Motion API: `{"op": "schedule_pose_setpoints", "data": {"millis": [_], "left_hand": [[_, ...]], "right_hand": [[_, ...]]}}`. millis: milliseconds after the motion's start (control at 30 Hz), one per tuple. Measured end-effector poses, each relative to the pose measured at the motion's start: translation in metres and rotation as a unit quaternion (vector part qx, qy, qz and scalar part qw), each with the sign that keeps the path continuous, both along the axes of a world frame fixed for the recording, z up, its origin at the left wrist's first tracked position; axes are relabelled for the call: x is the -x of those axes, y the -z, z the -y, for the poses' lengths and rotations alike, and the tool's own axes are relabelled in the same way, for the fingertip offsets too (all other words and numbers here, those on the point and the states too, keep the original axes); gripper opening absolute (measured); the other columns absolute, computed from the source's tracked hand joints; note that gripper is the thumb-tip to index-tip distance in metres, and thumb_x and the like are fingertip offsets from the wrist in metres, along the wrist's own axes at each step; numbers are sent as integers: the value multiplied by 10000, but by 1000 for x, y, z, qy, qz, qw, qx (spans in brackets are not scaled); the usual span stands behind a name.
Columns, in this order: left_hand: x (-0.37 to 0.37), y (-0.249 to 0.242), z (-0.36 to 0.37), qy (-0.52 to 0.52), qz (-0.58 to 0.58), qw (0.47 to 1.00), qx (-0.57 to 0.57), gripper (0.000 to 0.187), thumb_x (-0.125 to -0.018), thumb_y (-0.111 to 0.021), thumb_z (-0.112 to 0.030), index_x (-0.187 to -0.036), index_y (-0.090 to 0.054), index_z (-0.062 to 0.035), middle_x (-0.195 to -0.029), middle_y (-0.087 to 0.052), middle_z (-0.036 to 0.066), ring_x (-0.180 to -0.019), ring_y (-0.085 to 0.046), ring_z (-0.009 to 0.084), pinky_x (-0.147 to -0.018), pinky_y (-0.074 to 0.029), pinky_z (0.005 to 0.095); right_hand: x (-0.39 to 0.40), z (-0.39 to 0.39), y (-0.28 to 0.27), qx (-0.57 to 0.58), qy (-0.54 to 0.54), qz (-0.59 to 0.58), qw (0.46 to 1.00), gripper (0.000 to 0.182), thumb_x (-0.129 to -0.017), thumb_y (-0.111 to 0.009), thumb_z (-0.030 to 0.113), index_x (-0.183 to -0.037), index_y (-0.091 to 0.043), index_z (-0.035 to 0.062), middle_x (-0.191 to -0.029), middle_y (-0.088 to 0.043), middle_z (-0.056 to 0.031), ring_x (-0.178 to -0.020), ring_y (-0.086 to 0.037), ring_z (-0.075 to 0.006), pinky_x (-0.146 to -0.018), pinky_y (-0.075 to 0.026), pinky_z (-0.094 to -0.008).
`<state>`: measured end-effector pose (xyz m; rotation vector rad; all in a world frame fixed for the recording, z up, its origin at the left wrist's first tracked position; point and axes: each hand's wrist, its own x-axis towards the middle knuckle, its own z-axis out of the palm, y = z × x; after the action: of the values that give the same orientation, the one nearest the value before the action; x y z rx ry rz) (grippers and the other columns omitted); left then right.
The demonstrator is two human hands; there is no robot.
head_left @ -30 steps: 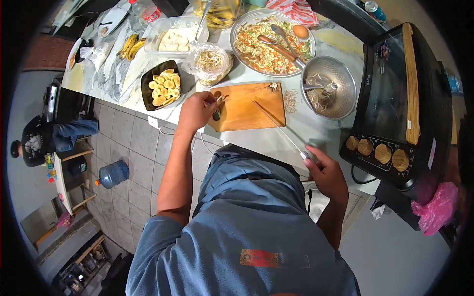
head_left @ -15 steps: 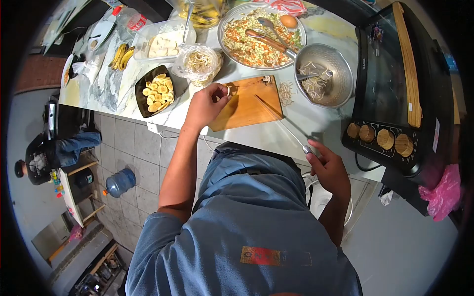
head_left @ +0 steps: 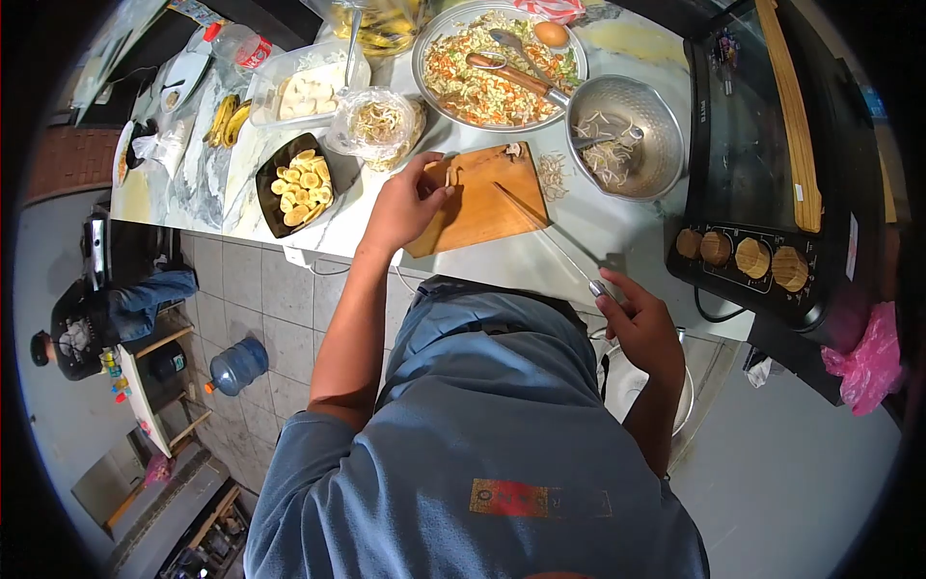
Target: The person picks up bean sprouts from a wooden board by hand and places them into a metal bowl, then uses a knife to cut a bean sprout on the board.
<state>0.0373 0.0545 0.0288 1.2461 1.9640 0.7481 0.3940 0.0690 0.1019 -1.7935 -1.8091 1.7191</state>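
Note:
My left hand (head_left: pixel 403 207) is at the left side of the wooden cutting board (head_left: pixel 492 217). Its thumb and fingers close on a small pale piece (head_left: pixel 451 177), too small to name surely. My right hand (head_left: pixel 637 323) grips a knife (head_left: pixel 555 241) by its handle, at the counter's front edge. The thin blade slants up and left, its tip over the board. Brownish scraps (head_left: pixel 516 151) lie at the board's top right corner. Loose bean sprouts (head_left: pixel 552 177) are on the counter just right of the board. A plastic bag of bean sprouts (head_left: pixel 378 124) sits above my left hand.
A metal bowl (head_left: pixel 666 145) with bean sprouts stands right of a large tray (head_left: pixel 419 72) of chopped vegetables bearing utensils and an egg (head_left: pixel 551 35). A dark dish (head_left: pixel 268 198) holds sliced rounds. A black oven (head_left: pixel 743 174) flanks the right. Someone (head_left: pixel 82 328) is at far left.
The camera view has shifted slightly. My left fingers have loosened a little, and the pale piece now points downward toward the board. The right hand keeps the knife in nearly the same place.

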Motion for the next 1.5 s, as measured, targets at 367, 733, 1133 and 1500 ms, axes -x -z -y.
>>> {"op": "schedule_pose_setpoints", "data": {"millis": [367, 733, 1133, 1500], "left_hand": [[4, 16, -3, 66, -129, 989, -41, 296, -816, -787, -236, -1012, -697, -34, -934, -700, 152, -873, -672, 330, -788, -531, 422], [-7, 5, -2, 96, -228, 969, -13, 263, -774, -817, -234, -916, -717, -36, -888, -692, 137, -890, -643, 327, -826, -507, 427], [-2, 17, 3, 78, -189, 978, -29, 195, -807, -780, -217, -847, -741, -30, -825, -668, 147, -843, -610, 342, -800, -491, 436], [1, 15, 1, 81, -173, 982, 14, 216, -813, -769, -257, -863, -742, -48, -899, -673, 119, -976, -611, 335, -888, -477, 436]], "right_hand": [[1, -2, 0, -8, -11, -3, 1000, 489, -941, -693, 310, -1354, -600, 65, -696, -687, -99, -591, -622, -117, -597, -490, -292], [11, -1, 2, 2, -4, -17, 1000, 415, -955, -671, 295, -1303, -645, 72, -645, -658, -84, -582, -609, -106, -591, -476, -283], [41, -3, 3, 12, -62, -7, 998, 383, -974, -616, 276, -1294, -645, 69, -671, -644, -61, -583, -605, -110, -594, -470, -280], [44, -5, 0, 9, -46, -22, 999, 397, -970, -622, 315, -1286, -653, 76, -646, -650, -105, -578, -633, -127, -602, -490, -292]]}}
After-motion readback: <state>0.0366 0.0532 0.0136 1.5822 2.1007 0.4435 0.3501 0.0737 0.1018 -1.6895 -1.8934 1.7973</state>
